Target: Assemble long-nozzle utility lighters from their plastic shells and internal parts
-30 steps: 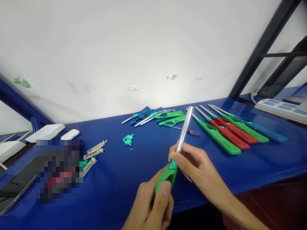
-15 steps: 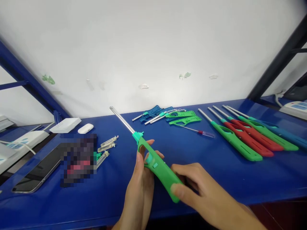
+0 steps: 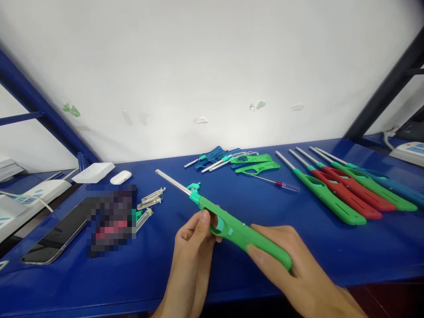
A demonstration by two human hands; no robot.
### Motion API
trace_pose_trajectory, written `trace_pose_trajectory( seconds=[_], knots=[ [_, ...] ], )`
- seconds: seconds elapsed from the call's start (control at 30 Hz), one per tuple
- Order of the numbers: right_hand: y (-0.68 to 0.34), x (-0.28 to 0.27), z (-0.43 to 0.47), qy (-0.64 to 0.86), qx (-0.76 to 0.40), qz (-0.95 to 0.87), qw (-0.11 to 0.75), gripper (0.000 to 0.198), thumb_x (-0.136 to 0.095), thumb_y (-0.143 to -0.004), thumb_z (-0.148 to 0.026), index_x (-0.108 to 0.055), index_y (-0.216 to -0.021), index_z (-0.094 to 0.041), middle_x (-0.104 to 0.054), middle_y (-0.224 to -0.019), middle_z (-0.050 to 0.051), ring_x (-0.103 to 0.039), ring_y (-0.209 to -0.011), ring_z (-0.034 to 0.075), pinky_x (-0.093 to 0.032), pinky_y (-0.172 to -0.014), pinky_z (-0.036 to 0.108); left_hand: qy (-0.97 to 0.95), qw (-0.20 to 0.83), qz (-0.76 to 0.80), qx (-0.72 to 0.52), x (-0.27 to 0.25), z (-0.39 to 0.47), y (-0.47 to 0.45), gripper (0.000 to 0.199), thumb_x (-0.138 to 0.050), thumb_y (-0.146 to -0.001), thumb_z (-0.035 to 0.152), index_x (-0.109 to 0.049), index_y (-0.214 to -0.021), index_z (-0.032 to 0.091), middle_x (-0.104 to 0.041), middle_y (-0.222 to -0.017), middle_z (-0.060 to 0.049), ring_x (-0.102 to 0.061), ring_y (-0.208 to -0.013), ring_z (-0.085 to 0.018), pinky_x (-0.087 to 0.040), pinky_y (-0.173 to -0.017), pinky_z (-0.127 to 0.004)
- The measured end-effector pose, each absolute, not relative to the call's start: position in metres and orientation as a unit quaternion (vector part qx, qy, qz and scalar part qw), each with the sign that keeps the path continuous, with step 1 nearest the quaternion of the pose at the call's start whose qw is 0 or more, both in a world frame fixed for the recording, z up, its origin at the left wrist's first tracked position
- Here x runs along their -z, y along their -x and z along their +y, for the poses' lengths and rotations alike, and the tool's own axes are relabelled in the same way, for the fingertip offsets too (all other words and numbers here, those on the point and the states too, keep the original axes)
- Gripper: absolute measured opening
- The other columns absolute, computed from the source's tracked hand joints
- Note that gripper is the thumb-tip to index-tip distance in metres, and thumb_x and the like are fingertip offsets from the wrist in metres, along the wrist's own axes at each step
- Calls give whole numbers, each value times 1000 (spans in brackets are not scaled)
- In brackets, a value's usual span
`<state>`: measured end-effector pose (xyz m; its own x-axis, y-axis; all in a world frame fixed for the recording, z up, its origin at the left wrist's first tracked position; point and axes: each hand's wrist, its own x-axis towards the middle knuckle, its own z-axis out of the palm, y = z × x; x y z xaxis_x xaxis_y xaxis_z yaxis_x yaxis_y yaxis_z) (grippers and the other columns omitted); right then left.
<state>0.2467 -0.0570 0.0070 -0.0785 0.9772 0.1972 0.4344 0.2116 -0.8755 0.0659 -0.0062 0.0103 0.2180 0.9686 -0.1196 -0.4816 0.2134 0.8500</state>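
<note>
A long-nosed green lighter with a metal tube and teal collar slants across the front of the desk, its tip toward the upper left. My left hand has its thumb and fingers closed on the loop by the teal trigger. Around the butt of the handle, my right hand is wrapped, thumb on the near side. Just behind the collar shows a small teal piece; I cannot tell whether it touches the lighter.
Several complete lighters lie in a row at the right. Opened blue and green lighter shells and a screwdriver are at the back. On the left are clear fuel tanks, a phone, a white case and a white box.
The lighter has swung to a flatter slant: its tip is lower and its butt has moved right. My right hand has gone right with it. My left hand stays at the loop.
</note>
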Motion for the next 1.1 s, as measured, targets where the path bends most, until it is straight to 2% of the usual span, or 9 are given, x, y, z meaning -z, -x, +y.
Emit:
trace_pose_trajectory(
  seconds=[0.1,0.17,0.3,0.5,0.6,0.73,0.9,1.0,1.1],
  knots=[
    [-247,1,-66,635,-258,-513,516,55,-64,-90,-79,-77,-97,-26,-69,-98,9,-61,-77,26,-53,-72,40,-373,690,351,-512,-10,-10,-67,37,-86,-90,48,-75,-77,16,-58,-80,-1,-48,-76,-14,-43,-70,-25],
    [-248,-2,-67,637,-268,-506,516,59,-62,-89,-83,-78,-90,-25,-68,-91,8,-58,-69,24,-51,-66,40,-384,685,352,-509,-11,-11,-67,36,-87,-90,45,-75,-75,15,-55,-76,0,-43,-72,-13,-40,-68,-25],
    [-251,-19,-56,515,-374,-632,441,65,-59,-96,-75,-56,-58,-23,-44,-60,0,-41,-56,17,-38,-57,35,-386,683,351,-511,-11,-11,-65,40,-90,-85,51,-75,-70,16,-51,-72,1,-39,-69,-12,-36,-66,-25],
    [-255,-19,-53,498,-361,-678,403,56,-51,-107,-56,-36,-64,-22,-33,-60,-3,-31,-55,13,-24,-59,35,-391,684,348,-509,-11,-10,-62,43,-93,-79,54,-79,-68,16,-52,-71,1,-38,-68,-12,-36,-67,-25],
    [-253,-11,-61,521,-350,-665,405,57,-48,-107,-58,-39,-63,-23,-38,-60,-1,-37,-58,16,-31,-63,37,-395,682,349,-507,-12,-9,-61,44,-94,-77,55,-79,-67,15,-54,-70,0,-40,-68,-12,-37,-66,-25],
    [-250,-5,-69,623,-364,-473,505,54,-67,-89,-77,-71,-80,-24,-66,-87,6,-58,-84,25,-48,-78,38,-390,693,344,-499,-12,-8,-63,43,-93,-80,54,-79,-73,14,-58,-75,-2,-46,-67,-12,-39,-61,-25],
    [-251,-11,-59,588,-506,-346,528,61,-75,-81,-80,-56,-68,-24,-44,-60,-3,-38,-57,15,-36,-55,32,-357,734,314,-485,-13,-7,-68,46,-98,-71,56,-78,-80,16,-60,-81,-3,-52,-71,-13,-36,-52,-20],
    [-253,-18,-52,564,-529,-334,539,63,-79,-77,-78,-47,-62,-25,-38,-57,-5,-35,-56,14,-38,-57,32,-341,756,298,-473,-13,-8,-69,43,-101,-70,50,-81,-89,17,-61,-77,-2,-51,-68,-11,-33,-49,-18],
    [-254,-19,-52,583,-517,-330,533,59,-79,-77,-78,-57,-67,-25,-40,-58,-4,-35,-58,15,-39,-57,32,-336,767,292,-463,-14,-10,-67,44,-101,-71,50,-81,-89,16,-60,-70,-1,-46,-62,-10,-31,-49,-18]
  ],
)
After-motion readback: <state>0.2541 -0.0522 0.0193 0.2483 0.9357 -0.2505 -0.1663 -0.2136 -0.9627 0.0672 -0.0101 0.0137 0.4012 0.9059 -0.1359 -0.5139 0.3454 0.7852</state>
